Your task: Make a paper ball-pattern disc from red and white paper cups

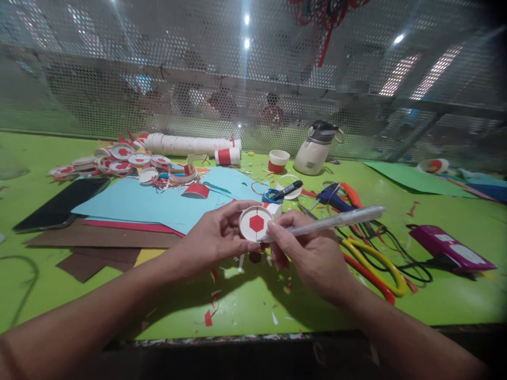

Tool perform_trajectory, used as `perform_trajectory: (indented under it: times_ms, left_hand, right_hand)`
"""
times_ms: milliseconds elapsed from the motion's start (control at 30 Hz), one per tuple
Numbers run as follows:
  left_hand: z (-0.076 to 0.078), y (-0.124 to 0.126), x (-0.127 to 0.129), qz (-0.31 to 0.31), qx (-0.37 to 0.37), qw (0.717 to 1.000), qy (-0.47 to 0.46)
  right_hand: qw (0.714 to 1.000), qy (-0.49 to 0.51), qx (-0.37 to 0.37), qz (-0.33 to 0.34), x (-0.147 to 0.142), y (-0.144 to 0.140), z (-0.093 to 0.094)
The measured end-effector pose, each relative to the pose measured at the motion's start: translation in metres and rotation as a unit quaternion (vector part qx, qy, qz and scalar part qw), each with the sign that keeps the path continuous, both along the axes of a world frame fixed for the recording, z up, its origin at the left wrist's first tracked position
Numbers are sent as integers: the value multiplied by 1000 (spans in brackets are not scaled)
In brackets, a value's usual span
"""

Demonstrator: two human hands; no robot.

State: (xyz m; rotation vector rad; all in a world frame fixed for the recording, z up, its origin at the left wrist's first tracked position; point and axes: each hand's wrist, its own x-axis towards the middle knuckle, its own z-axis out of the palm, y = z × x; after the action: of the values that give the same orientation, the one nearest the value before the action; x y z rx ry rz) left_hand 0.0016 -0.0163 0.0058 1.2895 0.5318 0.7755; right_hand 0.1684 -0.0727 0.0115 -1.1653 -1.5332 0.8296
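My left hand (216, 237) holds a round white paper cup bottom (255, 224) with a red hexagon in its middle, turned to face me above the green table (253, 301). My right hand (312, 253) grips a silvery white pen (336, 220), whose tip rests at the disc's lower right rim. Both hands hover near the table's front middle. Small red and white paper scraps (212, 311) lie below them.
A pile of similar red-and-white discs (119, 161) and a stack of white cups (190, 143) lie at the back left. Blue paper sheets (158, 200), a black phone (59, 205), scissors (376, 258), a marker (288, 189), a bottle (317, 149) and a purple device (449, 248) lie around. A mesh wall stands behind.
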Motion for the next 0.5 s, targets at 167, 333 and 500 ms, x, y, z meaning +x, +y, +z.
perform_trajectory:
  times_ms: [167,333,500]
  left_hand:
    - [2,0,0,2,0,1000,1]
    - [2,0,0,14,18,1000,3]
    - [1,0,-1,9,28,1000,4]
  right_hand:
    - [1000,5,-13,0,0,-1,0]
    - [998,55,-3,14,1,0,-1]
    - [995,95,14,12,1,1,-1]
